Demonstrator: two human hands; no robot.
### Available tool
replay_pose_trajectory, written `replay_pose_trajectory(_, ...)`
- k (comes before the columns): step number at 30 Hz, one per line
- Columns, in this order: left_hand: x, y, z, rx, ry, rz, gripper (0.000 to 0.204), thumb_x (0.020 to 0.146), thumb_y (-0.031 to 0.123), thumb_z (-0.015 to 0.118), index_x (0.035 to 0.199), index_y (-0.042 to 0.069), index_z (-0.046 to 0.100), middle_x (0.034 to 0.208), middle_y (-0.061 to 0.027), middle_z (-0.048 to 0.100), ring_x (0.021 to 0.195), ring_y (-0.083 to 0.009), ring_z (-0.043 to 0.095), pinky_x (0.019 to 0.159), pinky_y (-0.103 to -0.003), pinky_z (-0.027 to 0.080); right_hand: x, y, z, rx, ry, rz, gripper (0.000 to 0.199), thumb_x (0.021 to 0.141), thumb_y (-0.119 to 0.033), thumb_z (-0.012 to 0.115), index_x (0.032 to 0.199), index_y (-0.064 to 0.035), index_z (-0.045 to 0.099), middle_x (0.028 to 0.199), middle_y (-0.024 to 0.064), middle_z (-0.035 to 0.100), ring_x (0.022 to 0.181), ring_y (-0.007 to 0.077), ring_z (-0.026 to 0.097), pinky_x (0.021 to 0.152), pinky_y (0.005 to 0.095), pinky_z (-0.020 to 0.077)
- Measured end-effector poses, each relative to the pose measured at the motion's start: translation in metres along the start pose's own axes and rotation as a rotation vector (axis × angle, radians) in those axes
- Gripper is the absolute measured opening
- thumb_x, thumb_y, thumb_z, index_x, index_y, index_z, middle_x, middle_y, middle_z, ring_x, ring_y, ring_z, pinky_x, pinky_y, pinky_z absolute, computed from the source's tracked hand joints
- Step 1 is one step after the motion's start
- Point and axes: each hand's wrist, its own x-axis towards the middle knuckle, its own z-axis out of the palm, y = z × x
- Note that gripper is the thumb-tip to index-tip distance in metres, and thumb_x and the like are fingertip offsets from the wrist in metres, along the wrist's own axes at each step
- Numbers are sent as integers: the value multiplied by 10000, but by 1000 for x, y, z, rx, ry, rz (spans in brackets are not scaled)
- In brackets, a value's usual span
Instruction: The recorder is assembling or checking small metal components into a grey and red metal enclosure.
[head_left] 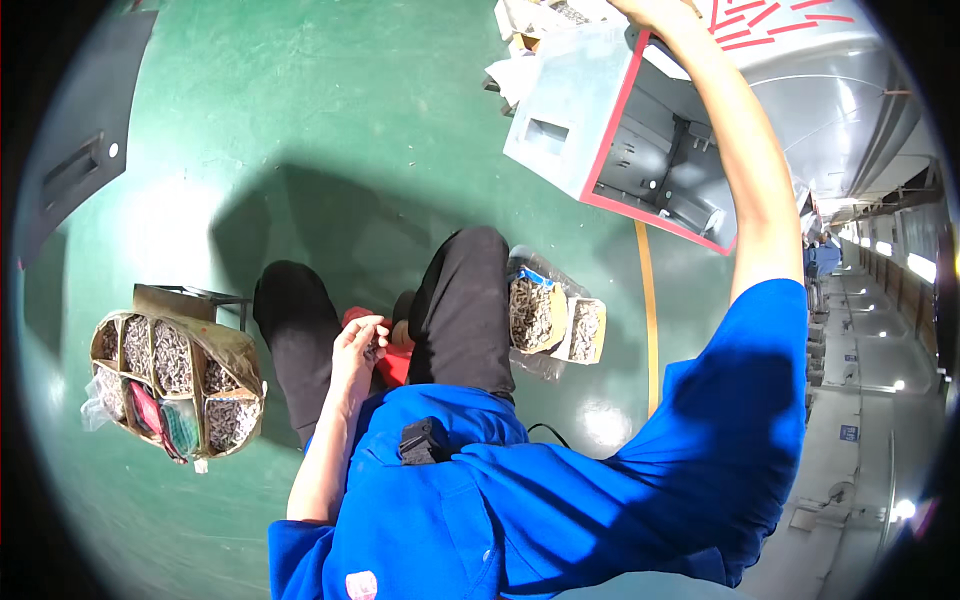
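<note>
My left hand (360, 345) is held low in front of my lap, between my knees. Its fingers are curled together over small greyish bits that are too small to name. My right arm reaches up to the far right, where my right hand (655, 12) is at the top corner of a grey metal cabinet (570, 95) with a red-edged opening. The picture's upper edge cuts that hand off and its fingers are hidden. Inside the cabinet are holes and a dark bracket (690, 150).
Left of my legs, a divided bin (258, 385) holds many small metal fasteners. Two smaller containers of fasteners (530, 315) stand right of my knee. Red strips (750, 42) lie on a pale surface at far right. A dark panel (95, 120) stands at far left.
</note>
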Motion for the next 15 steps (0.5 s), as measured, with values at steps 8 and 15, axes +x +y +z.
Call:
replay_pose_trajectory(8, 0, 0, 2, 31, -1, 6, 118, 917, 156, 534, 962, 74, 605, 818, 4, 615, 688, -64, 551, 606, -202, 434, -1, -23, 2, -13, -5, -55, 154, 731, -147, 618, 818, -21, 595, 675, 104, 573, 639, 245, 578, 552, 368, 474)
replay_pose_trajectory(15, -3, 2, 8, 38, -13, 13, 147, 921, 198, 543, 943, 67, 605, 793, 9, 617, 642, -52, 544, 574, -181, 426, -3, -37, 7, -18, 22, -118, 189, 738, -197, 641, 806, -27, 598, 684, 100, 584, 657, 251, 592, 570, 370, 483)
